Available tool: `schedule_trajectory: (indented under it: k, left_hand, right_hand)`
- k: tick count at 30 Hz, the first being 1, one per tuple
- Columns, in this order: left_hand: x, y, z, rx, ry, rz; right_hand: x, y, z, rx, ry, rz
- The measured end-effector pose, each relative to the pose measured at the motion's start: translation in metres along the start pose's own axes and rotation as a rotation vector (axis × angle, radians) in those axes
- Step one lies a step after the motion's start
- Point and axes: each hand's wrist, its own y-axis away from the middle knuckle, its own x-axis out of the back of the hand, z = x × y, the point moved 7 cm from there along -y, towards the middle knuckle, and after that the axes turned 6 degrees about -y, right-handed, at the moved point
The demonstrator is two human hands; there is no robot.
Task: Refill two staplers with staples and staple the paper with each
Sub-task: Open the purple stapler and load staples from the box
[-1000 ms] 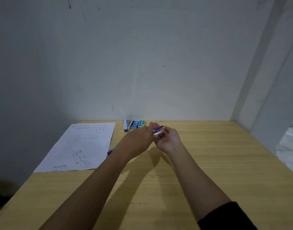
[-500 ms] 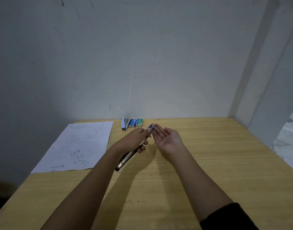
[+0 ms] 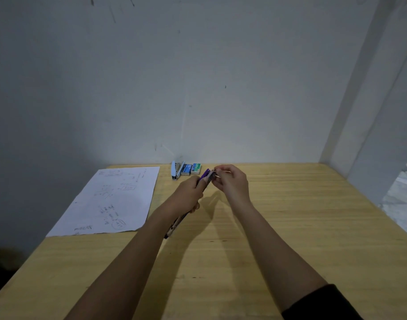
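A dark sleeve (image 3: 320,303) covers the right forearm at the near edge, and both bare forearms reach out over the pale wood bench (image 3: 290,227).

The left hand (image 3: 188,195) is seen from the back, its fingers curled round the purple stapler (image 3: 206,177) and holding it above the bench near the middle. The stapler is long and slim. It slants from a lower near end, which pokes out beneath the left wrist, up to a far end that sticks out past the knuckles. The far end is purple on top with grey metal along its right edge. The near end looks dark with a metal glint, and whether the stapler is swung open cannot be told.

The right hand (image 3: 232,183) is just beside the stapler's far end, with its fingertips drawn together at the metal tip. They pinch a thin pale strip (image 3: 223,173), too small to make out further.

To the left a white paper (image 3: 119,204) with handwritten notes and sketches lies flat on the bench, well apart from the hands.

Farther back, against the wall (image 3: 197,88), a light blue stapler (image 3: 176,170) lies on the bench with a blue box (image 3: 187,169) just beside it and a green box (image 3: 196,168) next to that.
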Motion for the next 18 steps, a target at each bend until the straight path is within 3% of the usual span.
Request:
schedule_trajectory:
  k: [5,8,12,18]
  left_hand:
    - [-0.004,0.012,0.029,-0.368,-0.975,0.239]
    - [-0.016,0.02,0.039,-0.51,-1.146,0.249]
    - [-0.013,0.015,0.036,-0.46,-1.104,0.28]
    - [0.007,0.011,0.02,-0.138,-0.368,0.252]
  right_hand:
    - [-0.003,0.01,0.024,-0.454,-0.535,0.019]
    - [-0.003,0.017,0.031,-0.587,-0.676,-0.015]
    - [-0.001,0.018,0.035,-0.601,-0.766,0.019]
    - [0.009,0.007,0.04,-0.551,-0.742,0.043]
